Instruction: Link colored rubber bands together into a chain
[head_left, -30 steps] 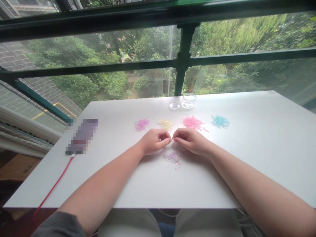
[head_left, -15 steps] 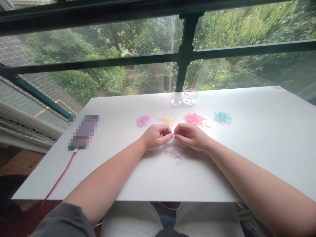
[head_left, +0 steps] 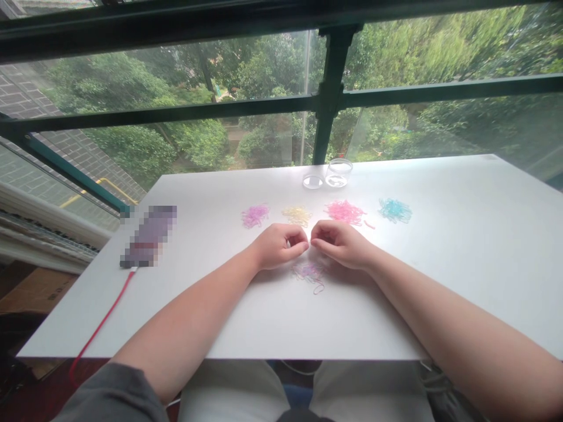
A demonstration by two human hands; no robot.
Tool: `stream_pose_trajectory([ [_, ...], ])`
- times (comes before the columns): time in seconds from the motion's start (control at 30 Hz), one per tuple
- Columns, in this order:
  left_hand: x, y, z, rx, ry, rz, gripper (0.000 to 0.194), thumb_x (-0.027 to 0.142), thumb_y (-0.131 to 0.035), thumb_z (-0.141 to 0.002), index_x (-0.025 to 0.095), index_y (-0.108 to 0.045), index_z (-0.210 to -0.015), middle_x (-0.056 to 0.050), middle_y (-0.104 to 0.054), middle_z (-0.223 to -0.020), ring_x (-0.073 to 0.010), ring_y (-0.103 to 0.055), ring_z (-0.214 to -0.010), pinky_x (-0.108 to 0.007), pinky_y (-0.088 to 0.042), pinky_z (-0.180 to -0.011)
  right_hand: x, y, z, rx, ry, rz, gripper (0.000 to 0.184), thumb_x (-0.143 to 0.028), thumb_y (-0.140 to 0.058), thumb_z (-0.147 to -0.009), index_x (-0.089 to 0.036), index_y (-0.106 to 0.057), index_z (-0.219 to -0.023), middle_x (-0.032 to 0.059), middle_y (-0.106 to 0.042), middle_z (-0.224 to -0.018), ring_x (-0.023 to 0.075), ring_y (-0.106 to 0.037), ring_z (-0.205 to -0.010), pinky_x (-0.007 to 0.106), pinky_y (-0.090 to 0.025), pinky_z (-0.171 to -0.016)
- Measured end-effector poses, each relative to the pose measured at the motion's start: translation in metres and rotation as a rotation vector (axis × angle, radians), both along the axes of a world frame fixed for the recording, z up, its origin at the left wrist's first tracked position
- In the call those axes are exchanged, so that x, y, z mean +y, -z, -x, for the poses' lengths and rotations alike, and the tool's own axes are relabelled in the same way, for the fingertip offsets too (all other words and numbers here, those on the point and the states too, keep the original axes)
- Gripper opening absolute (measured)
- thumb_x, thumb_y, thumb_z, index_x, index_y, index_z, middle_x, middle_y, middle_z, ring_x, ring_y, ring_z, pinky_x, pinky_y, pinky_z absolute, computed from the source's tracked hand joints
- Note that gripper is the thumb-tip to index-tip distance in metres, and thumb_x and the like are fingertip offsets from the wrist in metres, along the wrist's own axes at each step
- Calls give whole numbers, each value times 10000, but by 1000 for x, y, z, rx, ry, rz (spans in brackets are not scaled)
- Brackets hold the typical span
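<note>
My left hand (head_left: 282, 246) and my right hand (head_left: 338, 243) face each other over the white table, fingertips pinched and almost touching. Whatever lies in either pinch is too small to make out. Just below them is a mixed pile of thin rubber bands (head_left: 308, 272), pale purple and pink, with one loop trailing off. Beyond the hands, sorted piles form a row: purple bands (head_left: 255, 215), yellow bands (head_left: 297, 215), pink bands (head_left: 343, 212) and blue bands (head_left: 394, 210). A short pink piece (head_left: 369, 224) lies apart, right of the pink pile.
A clear round container (head_left: 338, 173) and its lid (head_left: 312, 182) stand near the far edge of the white table (head_left: 461, 281). At left lies a blurred-out phone-like object (head_left: 149, 237) with a red cable (head_left: 103, 313) running over the front edge. Green-framed glass rises behind.
The whole view shifted slightly as the head moved. Both hands stay pinched in nearly the same place over the table; the piles look unchanged.
</note>
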State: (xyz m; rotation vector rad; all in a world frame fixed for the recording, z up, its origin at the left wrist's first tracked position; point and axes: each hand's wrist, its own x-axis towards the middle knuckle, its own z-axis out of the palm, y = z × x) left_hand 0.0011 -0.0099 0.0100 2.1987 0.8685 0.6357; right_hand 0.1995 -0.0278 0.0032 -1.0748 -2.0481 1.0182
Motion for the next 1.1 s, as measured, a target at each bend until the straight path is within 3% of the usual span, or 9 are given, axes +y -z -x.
stream_pose_trajectory([
  [0.33,1,-1,1,-23,-64,-86,179,311,-603,-732,152,-610,-814,-12,-640,-754,-87,-541,-615,-201,-430,-578,1,1,0,7,8,13,134,-281,-504,-815,-165,-534,-754,-23,-477,-589,94,-415,-528,222,-333,-500],
  [0.83,1,1,0,-24,-22,-81,76,212,-546,-752,154,-593,-739,0,-620,-690,-85,-530,-611,-192,-407,-556,1,2,0,6,0,10,100,-254,-484,-819,-175,-527,-774,-23,-482,-590,99,-427,-527,226,-333,-494],
  [1.1,1,1,0,-25,37,-120,74,216,-565,-745,163,-612,-727,-3,-623,-690,-99,-540,-650,-220,-418,-632,-1,0,-2,-16,-25,-26,86,-240,-489,-814,-174,-530,-776,-3,-515,-650,107,-441,-570,236,-349,-527],
])
